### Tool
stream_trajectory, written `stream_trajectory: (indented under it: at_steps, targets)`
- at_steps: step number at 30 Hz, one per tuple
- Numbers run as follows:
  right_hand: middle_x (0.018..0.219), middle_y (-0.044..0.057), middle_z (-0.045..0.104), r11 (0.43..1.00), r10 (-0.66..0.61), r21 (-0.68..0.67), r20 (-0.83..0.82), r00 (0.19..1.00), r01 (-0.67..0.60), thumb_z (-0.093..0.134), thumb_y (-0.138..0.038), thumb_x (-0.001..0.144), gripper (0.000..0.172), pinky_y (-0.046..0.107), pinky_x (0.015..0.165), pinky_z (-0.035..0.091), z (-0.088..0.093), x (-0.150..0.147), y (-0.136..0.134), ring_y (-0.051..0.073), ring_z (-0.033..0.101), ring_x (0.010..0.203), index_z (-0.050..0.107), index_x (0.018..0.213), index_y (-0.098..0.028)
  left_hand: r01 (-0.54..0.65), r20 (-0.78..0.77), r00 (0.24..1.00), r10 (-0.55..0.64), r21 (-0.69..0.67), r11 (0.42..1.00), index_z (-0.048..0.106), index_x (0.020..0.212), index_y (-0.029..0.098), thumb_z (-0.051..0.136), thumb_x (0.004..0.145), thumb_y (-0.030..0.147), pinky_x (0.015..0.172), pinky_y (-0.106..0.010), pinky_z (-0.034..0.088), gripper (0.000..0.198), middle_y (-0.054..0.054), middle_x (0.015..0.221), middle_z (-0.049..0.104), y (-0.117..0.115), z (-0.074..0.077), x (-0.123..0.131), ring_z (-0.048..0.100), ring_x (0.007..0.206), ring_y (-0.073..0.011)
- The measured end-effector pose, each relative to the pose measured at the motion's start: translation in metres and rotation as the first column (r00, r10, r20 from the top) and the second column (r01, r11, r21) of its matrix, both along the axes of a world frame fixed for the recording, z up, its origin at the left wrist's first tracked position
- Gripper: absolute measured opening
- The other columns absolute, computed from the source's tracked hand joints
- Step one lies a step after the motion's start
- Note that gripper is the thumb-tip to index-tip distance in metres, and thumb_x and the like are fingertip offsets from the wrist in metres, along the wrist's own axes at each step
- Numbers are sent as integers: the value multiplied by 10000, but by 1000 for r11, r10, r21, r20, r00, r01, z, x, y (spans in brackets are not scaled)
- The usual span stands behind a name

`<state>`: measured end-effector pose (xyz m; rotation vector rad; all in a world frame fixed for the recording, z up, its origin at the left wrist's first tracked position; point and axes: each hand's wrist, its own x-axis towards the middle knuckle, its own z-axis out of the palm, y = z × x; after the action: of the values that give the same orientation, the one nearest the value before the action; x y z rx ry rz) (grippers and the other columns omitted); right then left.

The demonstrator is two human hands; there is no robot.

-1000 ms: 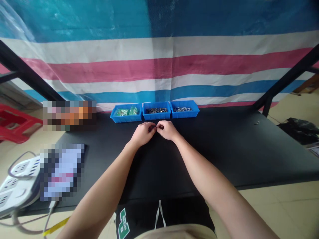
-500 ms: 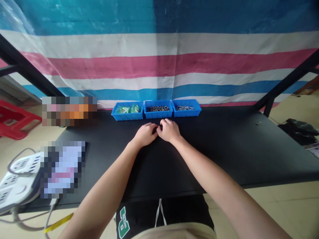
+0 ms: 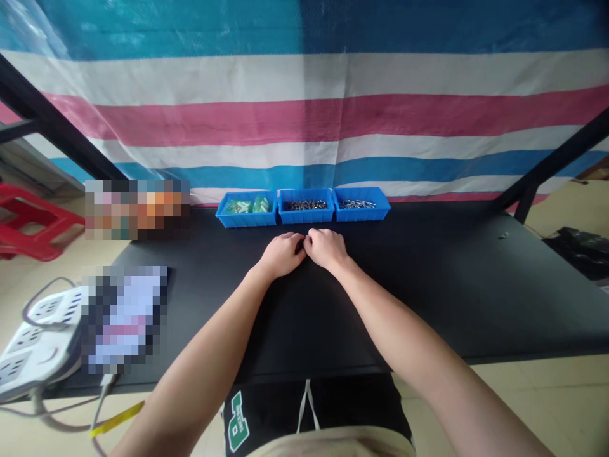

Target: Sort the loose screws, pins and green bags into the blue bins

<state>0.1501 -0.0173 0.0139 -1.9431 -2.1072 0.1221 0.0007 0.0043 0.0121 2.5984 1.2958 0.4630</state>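
"Looking at the two hands, where do you find them?"

"Over the middle of the black table [image 3: 438, 285]. The left hand [image 3: 284, 255] and the right hand [image 3: 327, 247] are side by side, their fingertips meeting or almost so."

"Is anything clamped there?"

"I can't tell. Both are curled inward, and whatever may sit between the fingertips is hidden."

"What is closest to them?"

"The middle blue bin [image 3: 306, 218], just beyond both on the far side, with neither touching it. It holds a heap of small metal pieces [image 3: 307, 205]."

"And its neighbours?"

"Just beside it stands the left blue bin [image 3: 247, 220], with green-tinted bags [image 3: 240, 207] inside. On the other side is the right blue bin [image 3: 362, 215], holding slim silvery pieces [image 3: 358, 204]. All three form a row along the far edge, in front of a striped sheet [image 3: 214, 120]."

"Anything farther out?"

"At the near left, a white power strip [image 3: 45, 343]; farther left, beyond the table, a red stool [image 3: 38, 225]. Well to the right lies a shiny scrap [image 3: 503, 236], too small to make out."
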Motion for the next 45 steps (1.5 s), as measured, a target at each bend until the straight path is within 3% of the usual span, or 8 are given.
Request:
stream_trajectory:
  at_steps: [15, 21, 36, 45]
  targets:
    - [1015, 93, 711, 999, 8, 46, -53, 999, -6, 314, -382, 1009, 410, 307, 662, 391, -4, 5, 1, 220, 668, 838, 679, 930, -214, -12, -50, 999, 13, 14, 1000, 647, 936, 149, 535, 847, 256, 734, -336, 487, 179, -91, 869, 660, -2, 0, 2, 635, 799, -232]
    - [1034, 52, 671, 992, 121, 31, -68, 990, -119, 509, -305, 890, 176, 297, 669, 393, 1, 11, -5, 208, 632, 865, 647, 969, -229, 5, 20, 1000, -5, -11, 1000, 667, 1039, 168, 540, 850, 276, 734, -326, 487, 252, -73, 896, 667, 1, -3, 0, 633, 804, -219]
    - [967, 39, 662, 973, 204, 133, -107, 973, -189, 486, -236, 905, 161, 279, 641, 393, -10, 16, -2, 178, 610, 845, 646, 920, -231, 9, -8, 1000, -9, 31, 999, 634, 977, 157, 504, 843, 220, 697, -327, 470, 197, -67, 855, 646, 0, -3, 1, 614, 766, -215]
    - [919, 44, 679, 941, 273, 272, -258, 927, -202, 508, -166, 858, 135, 293, 750, 460, -20, 17, 5, 197, 615, 913, 632, 867, -219, 0, 98, 995, -3, 38, 999, 596, 1165, 150, 530, 822, 196, 809, -361, 530, 353, -101, 1042, 634, -2, -5, 0, 648, 914, -240]
